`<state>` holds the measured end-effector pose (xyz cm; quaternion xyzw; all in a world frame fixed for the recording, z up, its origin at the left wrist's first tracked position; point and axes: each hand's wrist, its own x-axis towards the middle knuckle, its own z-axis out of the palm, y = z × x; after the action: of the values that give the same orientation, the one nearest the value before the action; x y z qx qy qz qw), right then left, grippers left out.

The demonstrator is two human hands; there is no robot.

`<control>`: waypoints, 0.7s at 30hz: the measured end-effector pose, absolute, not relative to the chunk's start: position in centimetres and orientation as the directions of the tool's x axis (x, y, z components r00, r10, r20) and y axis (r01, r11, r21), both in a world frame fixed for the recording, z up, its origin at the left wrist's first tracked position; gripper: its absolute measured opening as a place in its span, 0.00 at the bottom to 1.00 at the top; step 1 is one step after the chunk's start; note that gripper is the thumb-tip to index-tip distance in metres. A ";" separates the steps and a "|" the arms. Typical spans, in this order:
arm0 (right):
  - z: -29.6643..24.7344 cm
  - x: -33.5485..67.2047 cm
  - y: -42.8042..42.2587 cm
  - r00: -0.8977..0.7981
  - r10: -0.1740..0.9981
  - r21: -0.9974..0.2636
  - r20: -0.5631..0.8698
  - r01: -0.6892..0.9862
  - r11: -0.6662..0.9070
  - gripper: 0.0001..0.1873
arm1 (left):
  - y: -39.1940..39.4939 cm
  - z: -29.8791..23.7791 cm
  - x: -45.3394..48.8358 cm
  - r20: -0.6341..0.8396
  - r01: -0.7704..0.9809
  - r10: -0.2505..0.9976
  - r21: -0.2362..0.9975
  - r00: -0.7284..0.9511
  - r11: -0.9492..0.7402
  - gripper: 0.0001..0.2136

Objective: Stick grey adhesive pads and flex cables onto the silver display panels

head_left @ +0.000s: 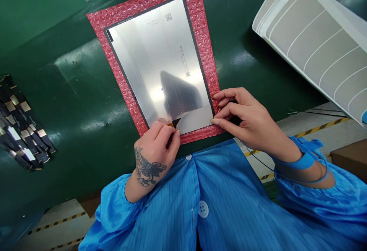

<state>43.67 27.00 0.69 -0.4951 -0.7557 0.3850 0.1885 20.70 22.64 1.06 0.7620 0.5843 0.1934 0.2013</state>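
A silver-backed display panel [151, 56] with a dark rim lies face down on a sheet of pink bubble wrap [210, 63]. Along its near edge runs a thin pale grey strip [196, 120], lifted and curved at its left end. My left hand [157, 142] is closed in a pinch at that end, beside a bit of orange and black film; its fingertips partly hide the spot. At the panel's near right corner, the thumb and fingertip of my right hand [243, 117] close on the strip's other end, with the remaining fingers over the bubble wrap.
Dark circuit strips [25, 128] lie piled at the left on the green table mat [77, 90]. At the right stands a stack of white-edged sheets with grey pieces [315, 41]. A blue wrist strap [304, 159] with a cord circles my right wrist.
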 end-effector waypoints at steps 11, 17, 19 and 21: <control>0.8 43.6 27.0 -0.432 0.895 -0.761 -0.115 0.617 0.200 0.06 | 22.7 1.2 20.7 0.041 0.816 0.967 0.527 0.253 -0.236 0.07; 0.8 43.6 27.0 -0.435 0.895 -0.769 -0.097 0.604 0.210 0.06 | 22.9 1.7 20.6 -0.006 0.849 0.964 0.475 0.267 -0.232 0.07; 0.7 43.6 26.9 -0.437 0.895 -0.769 -0.088 0.601 0.218 0.06 | 23.0 1.8 20.5 -0.022 0.850 0.959 0.469 0.283 -0.240 0.08; 0.6 43.7 26.8 -0.439 0.895 -0.766 -0.082 0.602 0.225 0.06 | 23.0 1.9 20.2 -0.042 0.855 0.959 0.465 0.279 -0.228 0.08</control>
<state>43.66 26.82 0.58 -0.4933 -0.7585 0.3798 0.1928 20.23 23.03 1.87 0.7733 0.5867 0.1273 0.2040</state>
